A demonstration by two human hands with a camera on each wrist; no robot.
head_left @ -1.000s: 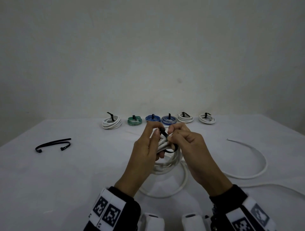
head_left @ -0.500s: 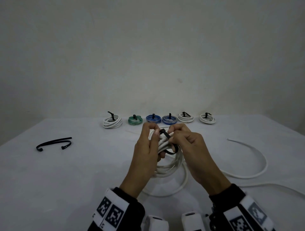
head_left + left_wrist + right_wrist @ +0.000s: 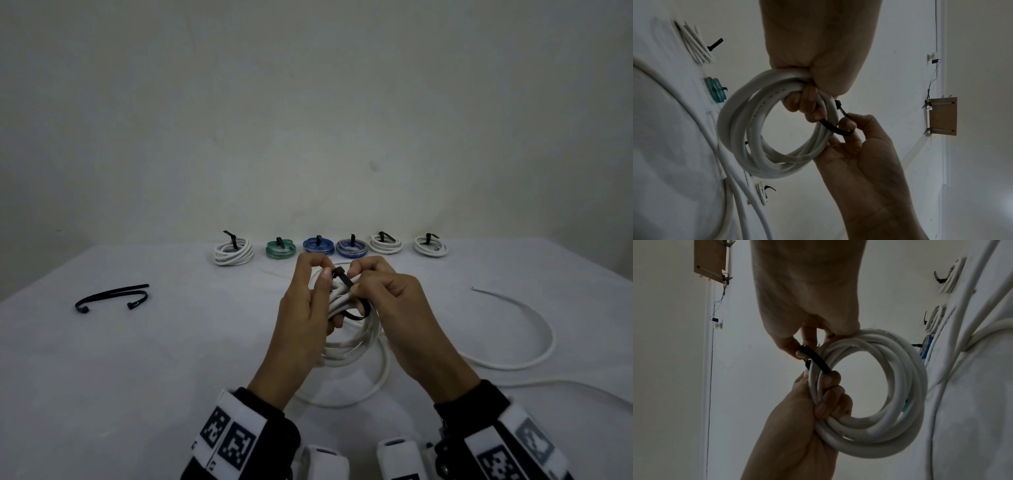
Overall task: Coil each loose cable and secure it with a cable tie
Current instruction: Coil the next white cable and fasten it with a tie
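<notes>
My left hand (image 3: 325,274) grips the top of a white cable coil (image 3: 356,346) and holds it upright above the table. A black cable tie (image 3: 342,278) loops around the gathered strands beside my left fingers. My right hand (image 3: 352,275) pinches the tie's strap close to its head. In the left wrist view the tie (image 3: 836,128) runs from my left fingers round the coil (image 3: 735,129) to the right hand's thumb and finger. The right wrist view shows the same tie (image 3: 816,361) on the coil (image 3: 906,386). The cable's loose tail (image 3: 534,329) curves off to the right on the table.
Several tied coils line the back of the white table (image 3: 137,377): white (image 3: 233,251), green (image 3: 281,249), blue (image 3: 318,246) and more to the right (image 3: 430,246). Spare black ties (image 3: 113,296) lie at the left. A bare wall rises behind.
Both hands stay on the coil and the tie. The coil's top loop now shows a little higher behind the fingers.
</notes>
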